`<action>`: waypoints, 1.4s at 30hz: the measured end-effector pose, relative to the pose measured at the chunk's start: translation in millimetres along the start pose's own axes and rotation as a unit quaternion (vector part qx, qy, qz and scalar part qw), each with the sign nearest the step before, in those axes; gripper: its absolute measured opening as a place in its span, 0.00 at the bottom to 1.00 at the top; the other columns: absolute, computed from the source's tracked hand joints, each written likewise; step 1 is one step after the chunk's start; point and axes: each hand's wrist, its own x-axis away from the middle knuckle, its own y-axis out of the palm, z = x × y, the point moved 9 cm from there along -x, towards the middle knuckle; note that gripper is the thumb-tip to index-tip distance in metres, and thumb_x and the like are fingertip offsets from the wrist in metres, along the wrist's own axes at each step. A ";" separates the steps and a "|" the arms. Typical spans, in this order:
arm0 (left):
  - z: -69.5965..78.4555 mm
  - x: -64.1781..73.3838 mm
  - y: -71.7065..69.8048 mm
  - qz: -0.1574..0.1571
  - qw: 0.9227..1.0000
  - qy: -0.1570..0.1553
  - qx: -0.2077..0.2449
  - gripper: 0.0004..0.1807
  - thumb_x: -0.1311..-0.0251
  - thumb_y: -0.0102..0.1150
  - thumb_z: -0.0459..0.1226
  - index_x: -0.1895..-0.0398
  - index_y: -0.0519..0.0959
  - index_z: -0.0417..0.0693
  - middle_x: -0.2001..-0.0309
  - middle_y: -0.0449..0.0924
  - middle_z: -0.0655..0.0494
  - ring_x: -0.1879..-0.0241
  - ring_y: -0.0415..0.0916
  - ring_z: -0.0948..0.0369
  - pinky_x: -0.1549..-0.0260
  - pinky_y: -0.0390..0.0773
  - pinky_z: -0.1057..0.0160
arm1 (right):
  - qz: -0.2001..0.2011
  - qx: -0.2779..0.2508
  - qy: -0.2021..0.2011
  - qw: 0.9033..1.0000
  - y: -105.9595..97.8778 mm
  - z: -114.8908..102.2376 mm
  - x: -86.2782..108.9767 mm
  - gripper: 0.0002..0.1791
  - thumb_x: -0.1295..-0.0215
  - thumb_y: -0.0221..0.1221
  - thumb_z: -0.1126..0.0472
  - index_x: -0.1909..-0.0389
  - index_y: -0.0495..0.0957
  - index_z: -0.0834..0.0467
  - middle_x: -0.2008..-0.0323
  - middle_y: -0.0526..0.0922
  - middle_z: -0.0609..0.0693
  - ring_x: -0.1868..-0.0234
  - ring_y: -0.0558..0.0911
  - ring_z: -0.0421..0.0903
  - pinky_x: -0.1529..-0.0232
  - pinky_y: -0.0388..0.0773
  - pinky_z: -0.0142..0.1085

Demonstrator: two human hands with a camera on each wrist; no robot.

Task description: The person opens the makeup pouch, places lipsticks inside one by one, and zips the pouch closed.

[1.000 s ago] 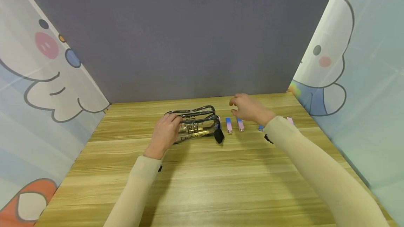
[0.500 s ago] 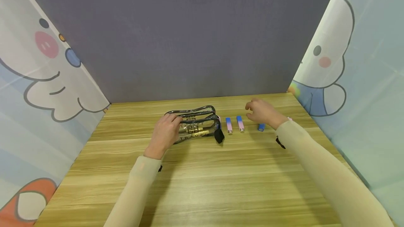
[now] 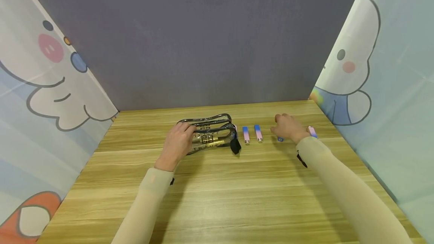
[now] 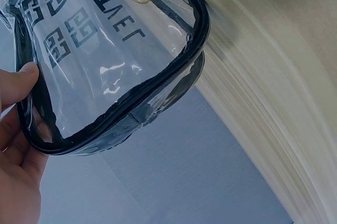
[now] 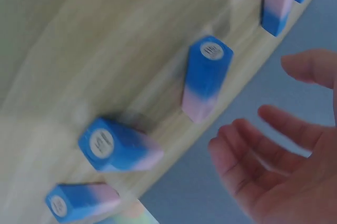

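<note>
My left hand (image 3: 178, 142) grips the upper edge of a clear toiletry bag (image 4: 105, 76) with black piping and printed lettering. In the left wrist view, its thumb lies on one side and its fingers curl behind the other. A gold tube (image 3: 216, 144) shows inside the bag. My right hand (image 3: 288, 127) hovers with loosely bent fingers over a square blue-and-pink tube (image 3: 280, 139), like a lipstick, mostly hidden from the head view. In the right wrist view, nothing is between the fingers, and the nearest such tube (image 5: 206, 79) stands apart from them.
Two similar tubes lie between the bag and my right hand, the left one (image 3: 245, 134) closer to the bag. Another tube (image 3: 312, 131) lies right of that hand. A grey panel (image 3: 217, 48) borders the wooden table (image 3: 217, 199) at the back; printed curtains flank it.
My right hand has moved right and lower, from above the tubes by the bag to the tube farther right. My left hand and the bag have stayed in place.
</note>
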 end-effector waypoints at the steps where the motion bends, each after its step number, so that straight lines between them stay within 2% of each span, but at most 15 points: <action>1: 0.1 0.2 0.1 0.000 1.000 0.000 0.000 0.11 0.47 0.74 0.26 0.60 0.85 0.38 0.62 0.85 0.46 0.62 0.80 0.50 0.59 0.83 0.54 | -0.002 -0.004 0.008 1.000 2.4 2.1 0.0 0.32 0.28 0.55 0.51 0.35 0.69 0.72 0.40 0.73 0.73 0.42 0.75 0.73 0.43 0.74 0.65; 3: 0.0 0.5 0.0 0.001 1.000 0.001 -0.002 0.11 0.47 0.74 0.26 0.60 0.85 0.38 0.62 0.85 0.46 0.62 0.81 0.50 0.59 0.83 0.54 | -0.004 -0.014 0.026 1.000 6.8 5.8 -0.1 0.32 0.29 0.54 0.51 0.37 0.69 0.73 0.44 0.75 0.73 0.46 0.78 0.71 0.48 0.77 0.63; 6: 0.3 0.7 -0.3 0.001 1.000 0.002 0.000 0.10 0.46 0.73 0.26 0.60 0.85 0.38 0.62 0.85 0.46 0.62 0.81 0.50 0.59 0.83 0.54 | -0.008 -0.027 0.051 0.998 12.4 9.9 0.1 0.23 0.32 0.54 0.52 0.56 0.77 0.71 0.63 0.81 0.65 0.67 0.82 0.60 0.65 0.81 0.51; 9: 0.8 0.9 -0.6 0.002 1.000 0.002 0.002 0.10 0.47 0.73 0.25 0.61 0.85 0.37 0.62 0.85 0.46 0.62 0.80 0.49 0.59 0.83 0.54 | -0.012 -0.037 0.070 0.997 18.5 13.3 -0.5 0.17 0.34 0.54 0.53 0.78 0.76 0.61 0.82 0.76 0.53 0.84 0.72 0.46 0.81 0.71 0.38; 12: 1.0 1.2 -0.8 0.003 1.000 0.001 0.004 0.10 0.47 0.73 0.25 0.61 0.85 0.37 0.63 0.84 0.46 0.62 0.80 0.49 0.59 0.83 0.54 | -0.006 -0.038 0.077 0.996 22.6 14.8 -0.7 0.19 0.35 0.55 0.55 0.86 0.71 0.55 0.86 0.72 0.48 0.86 0.67 0.41 0.85 0.66 0.33; 17: 2.3 0.8 -1.2 0.004 1.000 0.004 0.003 0.10 0.46 0.73 0.25 0.61 0.85 0.38 0.64 0.84 0.46 0.63 0.80 0.50 0.60 0.83 0.54 | 0.010 -0.042 0.085 0.995 25.5 18.9 -0.8 0.15 0.36 0.55 0.60 0.81 0.66 0.55 0.84 0.67 0.48 0.85 0.65 0.42 0.85 0.65 0.33; 21: 3.0 0.1 -1.2 -0.001 1.000 0.002 0.000 0.09 0.45 0.73 0.26 0.61 0.85 0.38 0.63 0.84 0.46 0.63 0.80 0.50 0.59 0.83 0.55 | 0.009 -0.043 0.083 0.996 27.0 20.8 -1.8 0.07 0.36 0.55 0.64 0.68 0.70 0.64 0.76 0.72 0.55 0.79 0.72 0.48 0.81 0.70 0.37; 24: 3.0 0.2 -1.2 -0.006 1.000 -0.002 -0.002 0.09 0.45 0.73 0.26 0.61 0.85 0.38 0.63 0.84 0.46 0.62 0.80 0.49 0.58 0.83 0.54 | 0.005 -0.045 0.078 0.996 27.6 20.3 -1.7 0.15 0.36 0.54 0.66 0.54 0.69 0.73 0.65 0.76 0.64 0.70 0.77 0.55 0.72 0.78 0.45; 26: 2.8 0.4 -1.1 -0.007 1.000 -0.002 -0.002 0.10 0.45 0.73 0.26 0.61 0.85 0.38 0.63 0.84 0.46 0.62 0.80 0.49 0.58 0.83 0.54 | 0.005 -0.047 0.073 0.996 27.7 19.7 -1.6 0.18 0.34 0.53 0.66 0.49 0.68 0.75 0.59 0.77 0.68 0.64 0.77 0.57 0.64 0.80 0.50; 28: 2.7 0.7 -0.8 -0.006 1.000 -0.001 -0.003 0.10 0.46 0.74 0.27 0.61 0.85 0.38 0.63 0.84 0.46 0.62 0.80 0.49 0.58 0.83 0.54 | 0.003 -0.047 0.066 0.997 27.8 18.7 -1.2 0.19 0.34 0.53 0.66 0.48 0.68 0.75 0.55 0.76 0.70 0.61 0.78 0.59 0.59 0.80 0.54; 31: 2.2 1.0 0.2 -0.006 1.000 -0.001 -0.002 0.10 0.46 0.74 0.26 0.61 0.85 0.37 0.63 0.84 0.46 0.62 0.80 0.49 0.57 0.83 0.54 | 0.002 -0.038 0.051 0.998 28.7 17.7 -1.5 0.17 0.34 0.56 0.67 0.49 0.69 0.73 0.54 0.76 0.69 0.58 0.78 0.61 0.57 0.80 0.56; 37: 1.9 1.4 -0.3 -0.003 1.000 0.001 -0.001 0.10 0.47 0.74 0.26 0.61 0.85 0.37 0.63 0.84 0.46 0.62 0.80 0.49 0.58 0.83 0.53 | -0.001 -0.005 0.018 1.000 32.3 14.5 -1.1 0.19 0.34 0.61 0.66 0.46 0.69 0.68 0.51 0.76 0.67 0.52 0.79 0.63 0.56 0.81 0.57; 42: 1.8 1.1 -1.0 -0.006 1.000 -0.002 -0.006 0.10 0.46 0.74 0.26 0.61 0.85 0.38 0.63 0.84 0.46 0.62 0.80 0.49 0.58 0.83 0.54 | 0.011 0.015 -0.011 1.000 31.8 10.5 -1.4 0.19 0.39 0.64 0.67 0.50 0.69 0.64 0.54 0.76 0.64 0.53 0.78 0.61 0.57 0.79 0.56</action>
